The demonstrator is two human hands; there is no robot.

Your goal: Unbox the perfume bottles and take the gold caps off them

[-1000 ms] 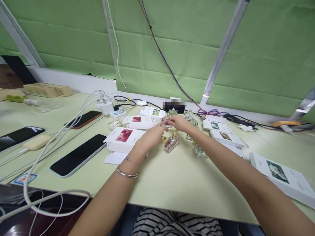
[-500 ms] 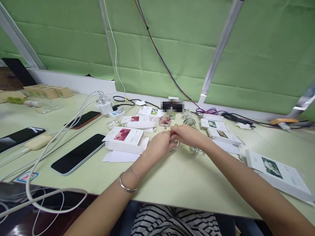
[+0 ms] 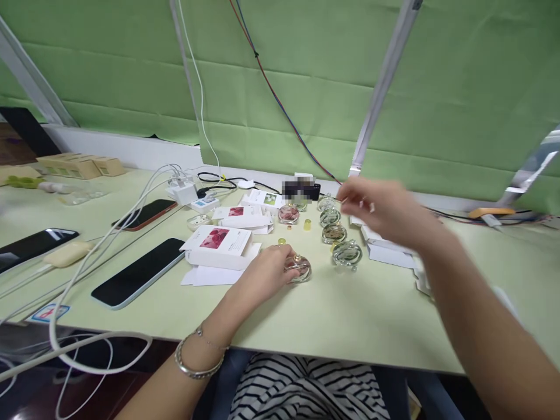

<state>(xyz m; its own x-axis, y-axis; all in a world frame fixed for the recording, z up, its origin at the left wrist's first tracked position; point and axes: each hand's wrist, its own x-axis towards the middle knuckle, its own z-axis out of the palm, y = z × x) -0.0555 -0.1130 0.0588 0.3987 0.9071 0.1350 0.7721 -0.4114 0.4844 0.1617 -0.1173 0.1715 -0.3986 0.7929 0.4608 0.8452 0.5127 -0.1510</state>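
Near the middle of the table, my left hand (image 3: pixel 272 267) is closed around the side of a round glass perfume bottle (image 3: pixel 303 269) with a gold neck, which stands on the tabletop. My right hand (image 3: pixel 378 205) is raised to the right, above the white boxes, its fingers curled and blurred by motion; whether it holds anything is unclear. Between the hands several round bottles stand in a row, among them a greenish one (image 3: pixel 347 253) and a brownish one (image 3: pixel 333 233). A pinkish bottle (image 3: pixel 289 214) is farther back. Small yellow caps (image 3: pixel 307 224) lie among them.
White boxes with a red flower picture (image 3: pixel 216 239) lie left of my hand. A large phone (image 3: pixel 140 274), a red-edged phone (image 3: pixel 149 214) and white cables (image 3: pixel 126 233) spread over the left side. More white boxes (image 3: pixel 389 252) lie under my right forearm.
My hands were together at the bottle. My right hand has lifted away up and to the right; my left stays at the bottle, slightly nearer me. The row of bottles now shows clearly.
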